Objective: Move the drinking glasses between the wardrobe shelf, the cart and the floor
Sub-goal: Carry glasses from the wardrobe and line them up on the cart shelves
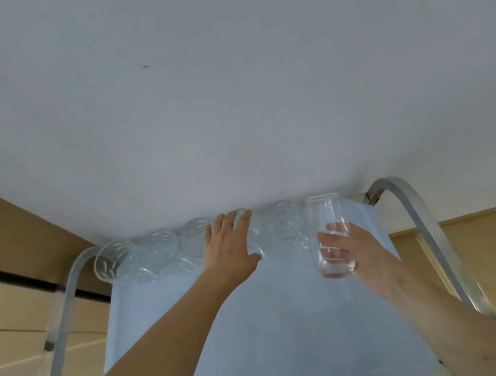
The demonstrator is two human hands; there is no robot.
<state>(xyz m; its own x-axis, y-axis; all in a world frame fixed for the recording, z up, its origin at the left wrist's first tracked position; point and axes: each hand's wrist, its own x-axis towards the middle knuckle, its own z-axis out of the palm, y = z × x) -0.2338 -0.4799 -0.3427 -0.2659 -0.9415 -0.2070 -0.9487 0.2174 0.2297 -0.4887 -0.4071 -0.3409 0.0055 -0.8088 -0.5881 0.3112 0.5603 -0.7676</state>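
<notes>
From the head camera, a smooth pale-blue cart top (pixel 264 332) sits between curved brushed-metal handles (pixel 423 224), against a plain white wall (pixel 224 93). A row of clear patterned drinking glasses (pixel 159 253) lines its far edge, touching one another. The left hand (pixel 230 246) curls over one glass (pixel 255 229) in that row. The right hand (pixel 359 251) grips a plain, smooth tumbler (pixel 330 236), upright, near the right handle. The cart's near half is bare.
</notes>
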